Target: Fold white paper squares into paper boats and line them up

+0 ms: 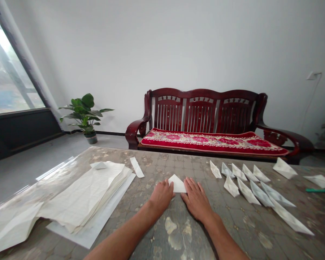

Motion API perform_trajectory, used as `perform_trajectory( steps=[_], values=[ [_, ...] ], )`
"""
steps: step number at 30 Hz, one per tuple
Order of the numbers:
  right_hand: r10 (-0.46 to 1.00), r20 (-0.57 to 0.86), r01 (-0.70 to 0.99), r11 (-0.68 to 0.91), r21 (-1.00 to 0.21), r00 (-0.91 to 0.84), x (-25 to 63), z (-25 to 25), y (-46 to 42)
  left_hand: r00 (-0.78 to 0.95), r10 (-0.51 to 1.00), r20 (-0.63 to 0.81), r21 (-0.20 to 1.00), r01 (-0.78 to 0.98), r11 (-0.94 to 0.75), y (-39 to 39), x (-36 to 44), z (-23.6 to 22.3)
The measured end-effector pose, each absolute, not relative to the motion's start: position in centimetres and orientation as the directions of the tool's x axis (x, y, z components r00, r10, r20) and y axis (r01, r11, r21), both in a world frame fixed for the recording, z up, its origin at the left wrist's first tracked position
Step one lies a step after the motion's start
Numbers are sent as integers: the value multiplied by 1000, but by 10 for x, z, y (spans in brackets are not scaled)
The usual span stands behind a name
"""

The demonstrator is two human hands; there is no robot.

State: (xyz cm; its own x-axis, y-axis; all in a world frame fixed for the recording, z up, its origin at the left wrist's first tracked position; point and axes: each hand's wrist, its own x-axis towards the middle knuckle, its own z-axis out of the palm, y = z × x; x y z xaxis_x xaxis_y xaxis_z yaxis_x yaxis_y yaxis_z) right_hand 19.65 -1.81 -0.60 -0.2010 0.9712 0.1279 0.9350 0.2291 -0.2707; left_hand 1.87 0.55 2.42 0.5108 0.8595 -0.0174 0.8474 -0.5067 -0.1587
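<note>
A small white sheet of paper point(177, 184), folded to a point at its far side, lies on the table between my hands. My left hand point(162, 193) rests on its left corner, fingers bent and laid against the paper and table. On the right corner, my right hand point(195, 196) lies flat with its fingers stretched forward. Both hands press down from above, and the paper's two side corners are hidden beneath them. Several folded paper boats point(247, 191) stand in rows to the right of my right hand.
A stack of white paper sheets point(83, 195) covers the table's left part, with a narrow paper strip point(137, 167) beside it. A green pen-like stick point(319, 190) lies at the far right. Beyond the patterned table point(151, 238) stand a wooden bench point(200, 108) and a potted plant point(88, 115).
</note>
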Motion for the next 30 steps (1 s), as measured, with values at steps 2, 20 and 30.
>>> perform_trajectory(
  steps=[2, 20, 30],
  values=[
    [970, 135, 930, 233, -284, -202, 198, -6, -18, 518, 854, -46, -179, 837, -517, 7, 23, 28],
    [966, 178, 915, 237, -325, -187, 199, -2, -18, 598, 799, -60, -213, 774, -596, 10, 18, 38],
    [967, 179, 910, 234, -341, -182, 200, -3, -17, 624, 778, -73, -215, 752, -623, 14, 14, 38]
  ],
)
